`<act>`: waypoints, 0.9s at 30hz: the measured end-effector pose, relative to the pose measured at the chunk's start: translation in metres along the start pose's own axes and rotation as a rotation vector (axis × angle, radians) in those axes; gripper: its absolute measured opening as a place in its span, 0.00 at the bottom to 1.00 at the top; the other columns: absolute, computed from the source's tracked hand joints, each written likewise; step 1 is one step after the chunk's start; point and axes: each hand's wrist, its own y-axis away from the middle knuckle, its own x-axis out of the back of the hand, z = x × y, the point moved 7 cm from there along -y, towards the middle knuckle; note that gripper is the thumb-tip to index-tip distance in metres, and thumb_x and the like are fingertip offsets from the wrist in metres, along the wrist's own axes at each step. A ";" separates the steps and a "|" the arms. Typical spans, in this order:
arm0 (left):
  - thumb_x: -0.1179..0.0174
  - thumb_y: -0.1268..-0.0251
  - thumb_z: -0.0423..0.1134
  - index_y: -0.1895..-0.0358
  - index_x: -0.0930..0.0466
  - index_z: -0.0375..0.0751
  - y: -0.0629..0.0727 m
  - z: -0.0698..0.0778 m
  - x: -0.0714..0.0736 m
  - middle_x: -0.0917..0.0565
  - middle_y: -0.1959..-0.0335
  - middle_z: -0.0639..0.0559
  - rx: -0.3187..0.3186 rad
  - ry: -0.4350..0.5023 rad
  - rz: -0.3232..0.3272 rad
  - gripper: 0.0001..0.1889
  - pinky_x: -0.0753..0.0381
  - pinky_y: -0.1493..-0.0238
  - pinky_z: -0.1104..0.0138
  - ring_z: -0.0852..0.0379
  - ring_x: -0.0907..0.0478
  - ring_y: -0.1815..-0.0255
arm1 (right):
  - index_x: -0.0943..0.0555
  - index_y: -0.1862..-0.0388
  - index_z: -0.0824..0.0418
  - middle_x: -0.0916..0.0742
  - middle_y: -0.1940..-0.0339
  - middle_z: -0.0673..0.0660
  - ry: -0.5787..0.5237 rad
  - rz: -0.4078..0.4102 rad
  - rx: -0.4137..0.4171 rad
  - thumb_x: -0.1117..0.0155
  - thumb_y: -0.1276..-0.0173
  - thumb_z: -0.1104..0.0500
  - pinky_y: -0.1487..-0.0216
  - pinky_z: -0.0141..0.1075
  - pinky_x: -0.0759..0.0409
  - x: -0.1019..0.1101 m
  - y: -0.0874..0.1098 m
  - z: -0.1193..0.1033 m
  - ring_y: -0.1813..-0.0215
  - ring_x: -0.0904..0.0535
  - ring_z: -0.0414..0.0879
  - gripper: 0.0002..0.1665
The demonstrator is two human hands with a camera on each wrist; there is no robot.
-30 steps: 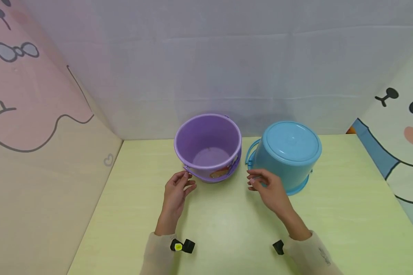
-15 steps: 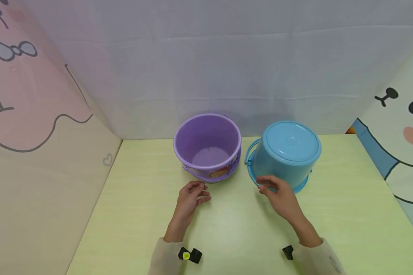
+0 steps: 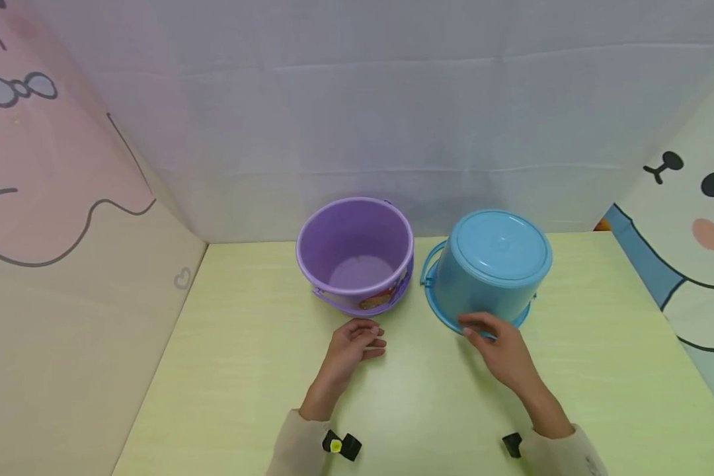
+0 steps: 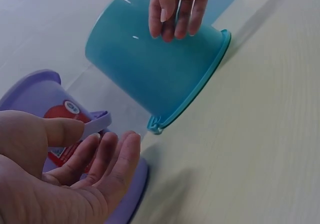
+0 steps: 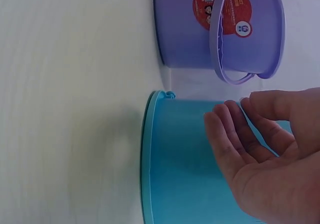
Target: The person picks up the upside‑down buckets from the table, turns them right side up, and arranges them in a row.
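Note:
A purple bucket [image 3: 357,264] stands upright with its mouth up, its handle hanging down the front and a red label [image 5: 222,9] on its side. To its right a blue bucket [image 3: 488,264] is upside down, its base facing up and its handle [image 3: 431,258] resting at the left. My left hand [image 3: 354,350] hovers just in front of the purple bucket, fingers loosely bent and holding nothing. In front of the blue bucket is my right hand [image 3: 502,347], also loosely bent, overlapping the bucket's lower wall in the head view, with nothing between thumb and fingers.
The buckets stand side by side on a pale yellow-green table [image 3: 238,370], near a white cloth wall [image 3: 393,119] at the back. Side panels with cartoon drawings rise at left and right. Small black devices [image 3: 351,447] are worn on both wrists.
My left hand has left the purple bucket's handle end at its left and moved right and nearer to me. The right hand has shifted right and slightly nearer. Both buckets stay in place.

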 end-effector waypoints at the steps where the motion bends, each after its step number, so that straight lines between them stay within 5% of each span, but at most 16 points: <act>1: 0.44 0.22 0.27 0.41 0.27 0.16 -0.001 0.000 -0.002 0.15 0.51 0.32 -0.002 -0.008 -0.007 0.15 0.10 0.49 0.60 0.56 0.13 0.59 | 0.15 0.44 0.70 0.11 0.45 0.66 -0.001 0.006 0.008 0.36 0.23 0.70 0.50 0.25 0.17 0.002 0.001 0.001 0.47 0.16 0.34 0.13; 7: 0.44 0.21 0.28 0.39 0.27 0.16 -0.006 -0.001 -0.016 0.17 0.44 0.24 -0.009 -0.059 -0.059 0.17 0.10 0.47 0.58 0.51 0.12 0.53 | 0.14 0.45 0.71 0.11 0.46 0.68 0.004 0.028 0.021 0.36 0.24 0.72 0.52 0.23 0.17 0.012 0.006 0.009 0.49 0.19 0.25 0.12; 16: 0.42 0.22 0.29 0.39 0.22 0.20 -0.014 0.000 -0.037 0.16 0.42 0.25 -0.049 -0.151 -0.104 0.16 0.12 0.43 0.52 0.46 0.12 0.48 | 0.14 0.45 0.71 0.12 0.44 0.69 0.056 0.078 -0.016 0.35 0.25 0.72 0.54 0.20 0.18 0.028 0.014 0.024 0.50 0.21 0.22 0.12; 22: 0.40 0.26 0.27 0.41 0.20 0.22 -0.020 0.000 -0.052 0.15 0.44 0.27 -0.095 -0.212 -0.118 0.15 0.12 0.44 0.56 0.42 0.13 0.46 | 0.14 0.45 0.70 0.12 0.44 0.70 0.133 0.089 -0.046 0.33 0.27 0.72 0.55 0.20 0.18 0.038 0.018 0.034 0.51 0.23 0.20 0.13; 27: 0.39 0.25 0.29 0.42 0.18 0.27 -0.024 0.003 -0.063 0.14 0.44 0.33 -0.146 -0.311 -0.127 0.14 0.14 0.43 0.57 0.35 0.15 0.41 | 0.15 0.45 0.70 0.12 0.44 0.69 0.218 0.095 -0.042 0.33 0.27 0.72 0.53 0.23 0.17 0.046 0.022 0.037 0.50 0.14 0.37 0.14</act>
